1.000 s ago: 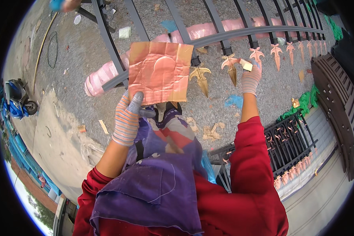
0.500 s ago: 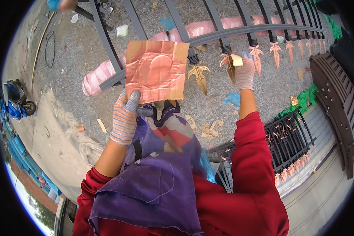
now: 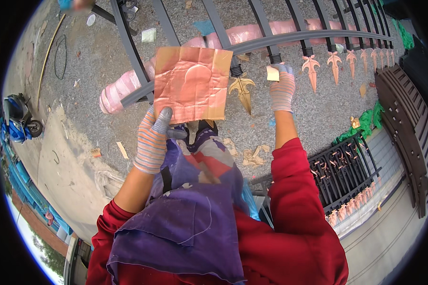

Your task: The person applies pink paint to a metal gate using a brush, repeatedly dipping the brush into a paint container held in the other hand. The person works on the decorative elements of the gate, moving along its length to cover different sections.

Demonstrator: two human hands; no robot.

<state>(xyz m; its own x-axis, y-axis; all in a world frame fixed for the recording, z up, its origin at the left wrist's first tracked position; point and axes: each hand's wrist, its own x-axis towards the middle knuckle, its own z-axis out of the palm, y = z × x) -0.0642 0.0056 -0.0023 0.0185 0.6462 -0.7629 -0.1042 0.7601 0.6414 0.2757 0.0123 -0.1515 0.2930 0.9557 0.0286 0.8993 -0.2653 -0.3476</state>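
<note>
My left hand [image 3: 150,142], in a striped grey-tipped glove, pinches the lower left edge of a creased cardboard square [image 3: 192,85] coated with copper-coloured paint. My gloved right hand [image 3: 283,90] grips a small pale yellow sponge [image 3: 272,73]. It is at a spear-shaped fence finial just under the grey metal rail [image 3: 290,38], and hides nearly all of that finial. To its left hangs a gold-coloured finial [image 3: 242,92], partly beside the cardboard. On its right, a row of finials, the nearest a copper-pink finial [image 3: 311,71], runs along the rail.
A pink-wrapped roll [image 3: 116,97] lies beneath the grey fence bars. At the right stand a black fence panel [image 3: 345,171] with copper tips and stacked brown metal parts [image 3: 404,123]. Green netting [image 3: 366,123] and paper scraps [image 3: 254,157] lie on the ground. A scooter [image 3: 19,118] stands far left.
My right hand has moved left with the sponge and now covers the finial that showed beside it. The cardboard in my left hand has shifted slightly right and up.
</note>
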